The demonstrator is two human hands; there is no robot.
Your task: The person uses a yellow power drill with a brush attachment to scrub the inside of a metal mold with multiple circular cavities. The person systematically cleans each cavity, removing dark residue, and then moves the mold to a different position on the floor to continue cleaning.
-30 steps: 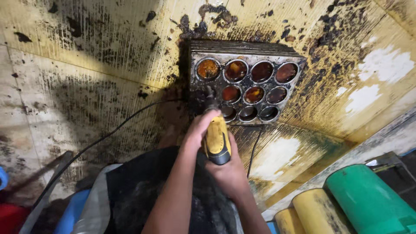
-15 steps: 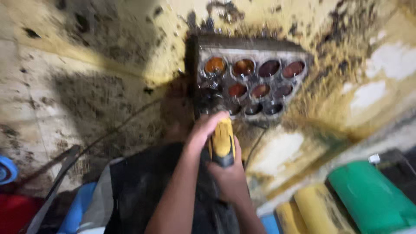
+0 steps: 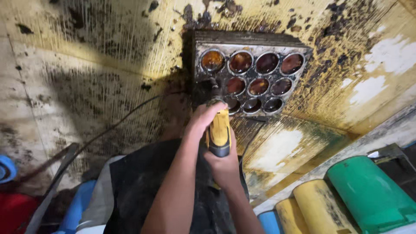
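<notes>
A view from the head looks down at two bare hands working over a stained, yellowish wooden floor (image 3: 86, 86) streaked with black grime. Both hands are wrapped around a yellow-and-black handheld power tool (image 3: 219, 132), its long axis running straight away from the body toward the top of the frame. The left hand (image 3: 203, 119) is curled over the front end of the tool, the fingers closed around it near the tip. The right hand (image 3: 225, 167) grips the rear of the tool from below, fingers closed tight around the black butt end. The left hand is therefore the nearer of the two to the workpiece.

Directly ahead of the tool's tip, and touching it or nearly so, sits a dark, grimy rectangular metal block with rows of round open sockets (image 3: 251, 76), each ringed in pale metal and holding brownish residue. The tool's nose meets the block at its lower left corner; the exact contact point is hidden in shadow. Both forearms reach forward, side by side, over a black apron or cloth (image 3: 143, 186) covering the lap.

A thin dark cable (image 3: 117, 125) trails leftward across the floor. At lower right lie green, yellow and blue cylinders (image 3: 368, 195), well apart from the hands.
</notes>
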